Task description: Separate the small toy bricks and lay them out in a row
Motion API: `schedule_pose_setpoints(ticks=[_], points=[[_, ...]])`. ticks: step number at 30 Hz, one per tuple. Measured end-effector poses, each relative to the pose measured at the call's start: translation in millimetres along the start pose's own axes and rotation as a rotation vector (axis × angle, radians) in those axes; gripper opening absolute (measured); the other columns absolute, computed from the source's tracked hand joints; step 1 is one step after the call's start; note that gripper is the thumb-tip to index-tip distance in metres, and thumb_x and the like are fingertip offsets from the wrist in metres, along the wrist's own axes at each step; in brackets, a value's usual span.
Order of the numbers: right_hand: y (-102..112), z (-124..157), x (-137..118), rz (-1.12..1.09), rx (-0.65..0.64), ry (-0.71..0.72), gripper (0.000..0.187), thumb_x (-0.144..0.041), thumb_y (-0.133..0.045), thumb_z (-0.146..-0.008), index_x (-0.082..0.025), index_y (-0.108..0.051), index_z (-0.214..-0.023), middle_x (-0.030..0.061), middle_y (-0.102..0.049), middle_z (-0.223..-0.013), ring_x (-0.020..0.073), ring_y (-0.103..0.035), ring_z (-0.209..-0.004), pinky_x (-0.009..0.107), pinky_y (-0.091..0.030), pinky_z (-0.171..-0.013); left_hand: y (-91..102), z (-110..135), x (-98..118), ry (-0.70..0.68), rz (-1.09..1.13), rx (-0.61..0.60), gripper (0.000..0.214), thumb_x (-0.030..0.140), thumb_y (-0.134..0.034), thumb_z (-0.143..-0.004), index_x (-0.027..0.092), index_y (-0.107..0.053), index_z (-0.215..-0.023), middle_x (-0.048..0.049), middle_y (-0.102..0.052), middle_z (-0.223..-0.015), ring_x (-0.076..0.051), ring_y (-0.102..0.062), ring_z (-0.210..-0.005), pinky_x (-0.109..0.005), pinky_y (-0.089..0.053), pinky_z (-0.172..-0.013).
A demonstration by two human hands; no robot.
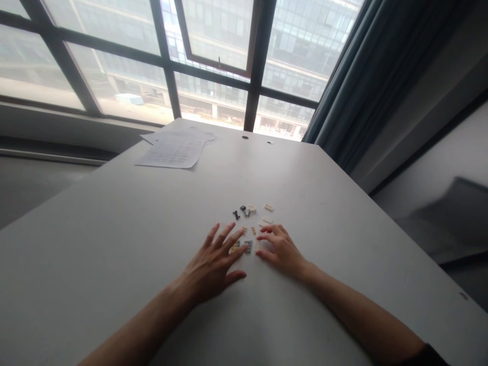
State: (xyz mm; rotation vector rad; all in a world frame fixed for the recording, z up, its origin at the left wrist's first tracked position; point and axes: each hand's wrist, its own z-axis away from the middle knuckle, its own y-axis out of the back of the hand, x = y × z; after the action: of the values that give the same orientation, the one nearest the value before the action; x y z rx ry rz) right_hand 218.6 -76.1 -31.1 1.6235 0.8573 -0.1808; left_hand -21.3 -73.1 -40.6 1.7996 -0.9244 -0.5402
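Note:
My left hand is spread flat just above the table, fingers apart, partly covering some small yellow bricks. A small grey-blue building brick lies by its index fingertip. My right hand is curved with thumb and fingers apart, and I see nothing gripped in it. Close to its fingertips lie a white flat piece and a small tan brick. Farther off are black pieces, a cream round-edged piece and a cream studded plate.
Printed sheets of paper lie on the far left of the white table. A dark round hole shows near the far edge. Beyond stand a framed window and a blue-grey curtain on the right.

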Motion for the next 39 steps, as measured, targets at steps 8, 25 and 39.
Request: schedule_pose_setpoints(ticks=[8,25,39], points=[[-8.0,1.5,-1.4,0.092,-0.010,-0.013,0.042,-0.035,-0.075,-0.074,-0.023,-0.063,-0.113,0.0066,-0.058,-0.121,0.0255,-0.045,-0.117,0.044,-0.035,-0.102,-0.5,1.9,-0.3,-0.010,-0.004,-0.003,0.055,0.061,-0.052,-0.083,0.029,-0.055,-0.127,-0.0051,-0.037,-0.149,-0.032,-0.021,-0.141,-0.055,-0.006,-0.116],[-9.1,1.0,-6.4,0.072,-0.011,0.001,0.029,-0.031,-0.068,-0.080,-0.024,-0.065,-0.108,0.0062,-0.059,-0.119,0.0250,-0.045,-0.118,0.045,-0.034,-0.103,-1.3,0.2,-0.4,-0.018,-0.004,-0.011,0.054,0.058,-0.054,-0.083,0.028,-0.054,-0.128,-0.0069,-0.039,-0.147,-0.032,-0.021,-0.140,-0.055,-0.004,-0.116],[-7.7,-0.5,-2.3,0.051,-0.045,0.007,0.042,-0.033,-0.072,-0.076,-0.024,-0.063,-0.116,0.0072,-0.057,-0.123,0.0261,-0.043,-0.121,0.045,-0.032,-0.104,3.5,2.6,-34.5,0.389,0.078,0.377,0.039,0.040,-0.046,-0.091,0.022,-0.046,-0.126,-0.0114,-0.051,-0.131,-0.030,-0.036,-0.131,-0.051,-0.031,-0.105]])
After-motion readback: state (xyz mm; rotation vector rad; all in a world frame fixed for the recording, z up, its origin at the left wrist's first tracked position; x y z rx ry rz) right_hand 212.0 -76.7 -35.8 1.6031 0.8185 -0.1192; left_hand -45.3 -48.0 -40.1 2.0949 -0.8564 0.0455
